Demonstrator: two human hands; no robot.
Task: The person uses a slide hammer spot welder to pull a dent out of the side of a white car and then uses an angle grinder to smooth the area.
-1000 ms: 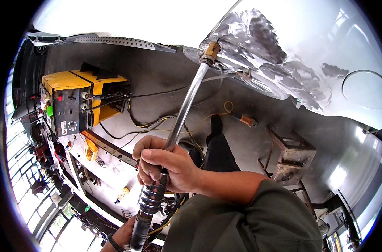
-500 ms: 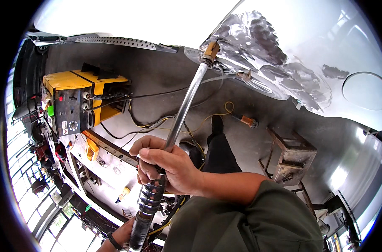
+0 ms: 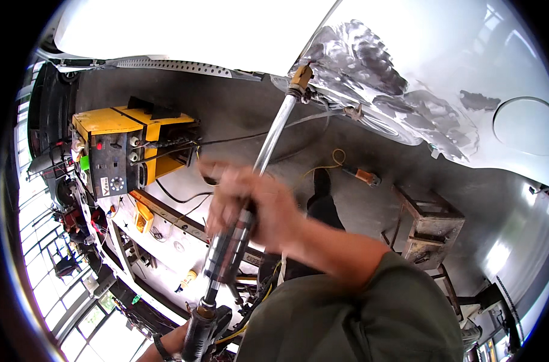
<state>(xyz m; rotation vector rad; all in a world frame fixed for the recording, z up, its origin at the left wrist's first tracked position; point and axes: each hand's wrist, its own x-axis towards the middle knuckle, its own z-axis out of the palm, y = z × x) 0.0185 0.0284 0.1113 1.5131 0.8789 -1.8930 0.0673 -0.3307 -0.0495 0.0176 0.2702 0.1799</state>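
A slide hammer (image 3: 273, 134) runs from the car panel down toward me, its bright rod slanting to the lower left. Its yellowish tip (image 3: 301, 77) meets the bare, scuffed metal patch (image 3: 365, 60) on the white car body. My right hand (image 3: 250, 202), smeared by motion, is closed around the upper part of the dark ribbed sliding weight (image 3: 226, 253). Bare rod shows between the weight and the rear grip. My left hand (image 3: 176, 339), with a dark band at the wrist, is closed on that black grip (image 3: 197, 335); most of its fingers are hidden.
A yellow welding-type machine (image 3: 114, 151) with cables stands at left. An orange-and-dark power tool (image 3: 363, 176) with a yellow cord lies on the floor. A worn stool (image 3: 434, 223) stands at right. Beside my legs, a white work surface (image 3: 178, 244) holds a yellow meter (image 3: 143, 216).
My right hand and the sliding weight have moved up the rod toward the car, away from the rear grip. The whole view has shifted slightly. The tip stays at the panel.
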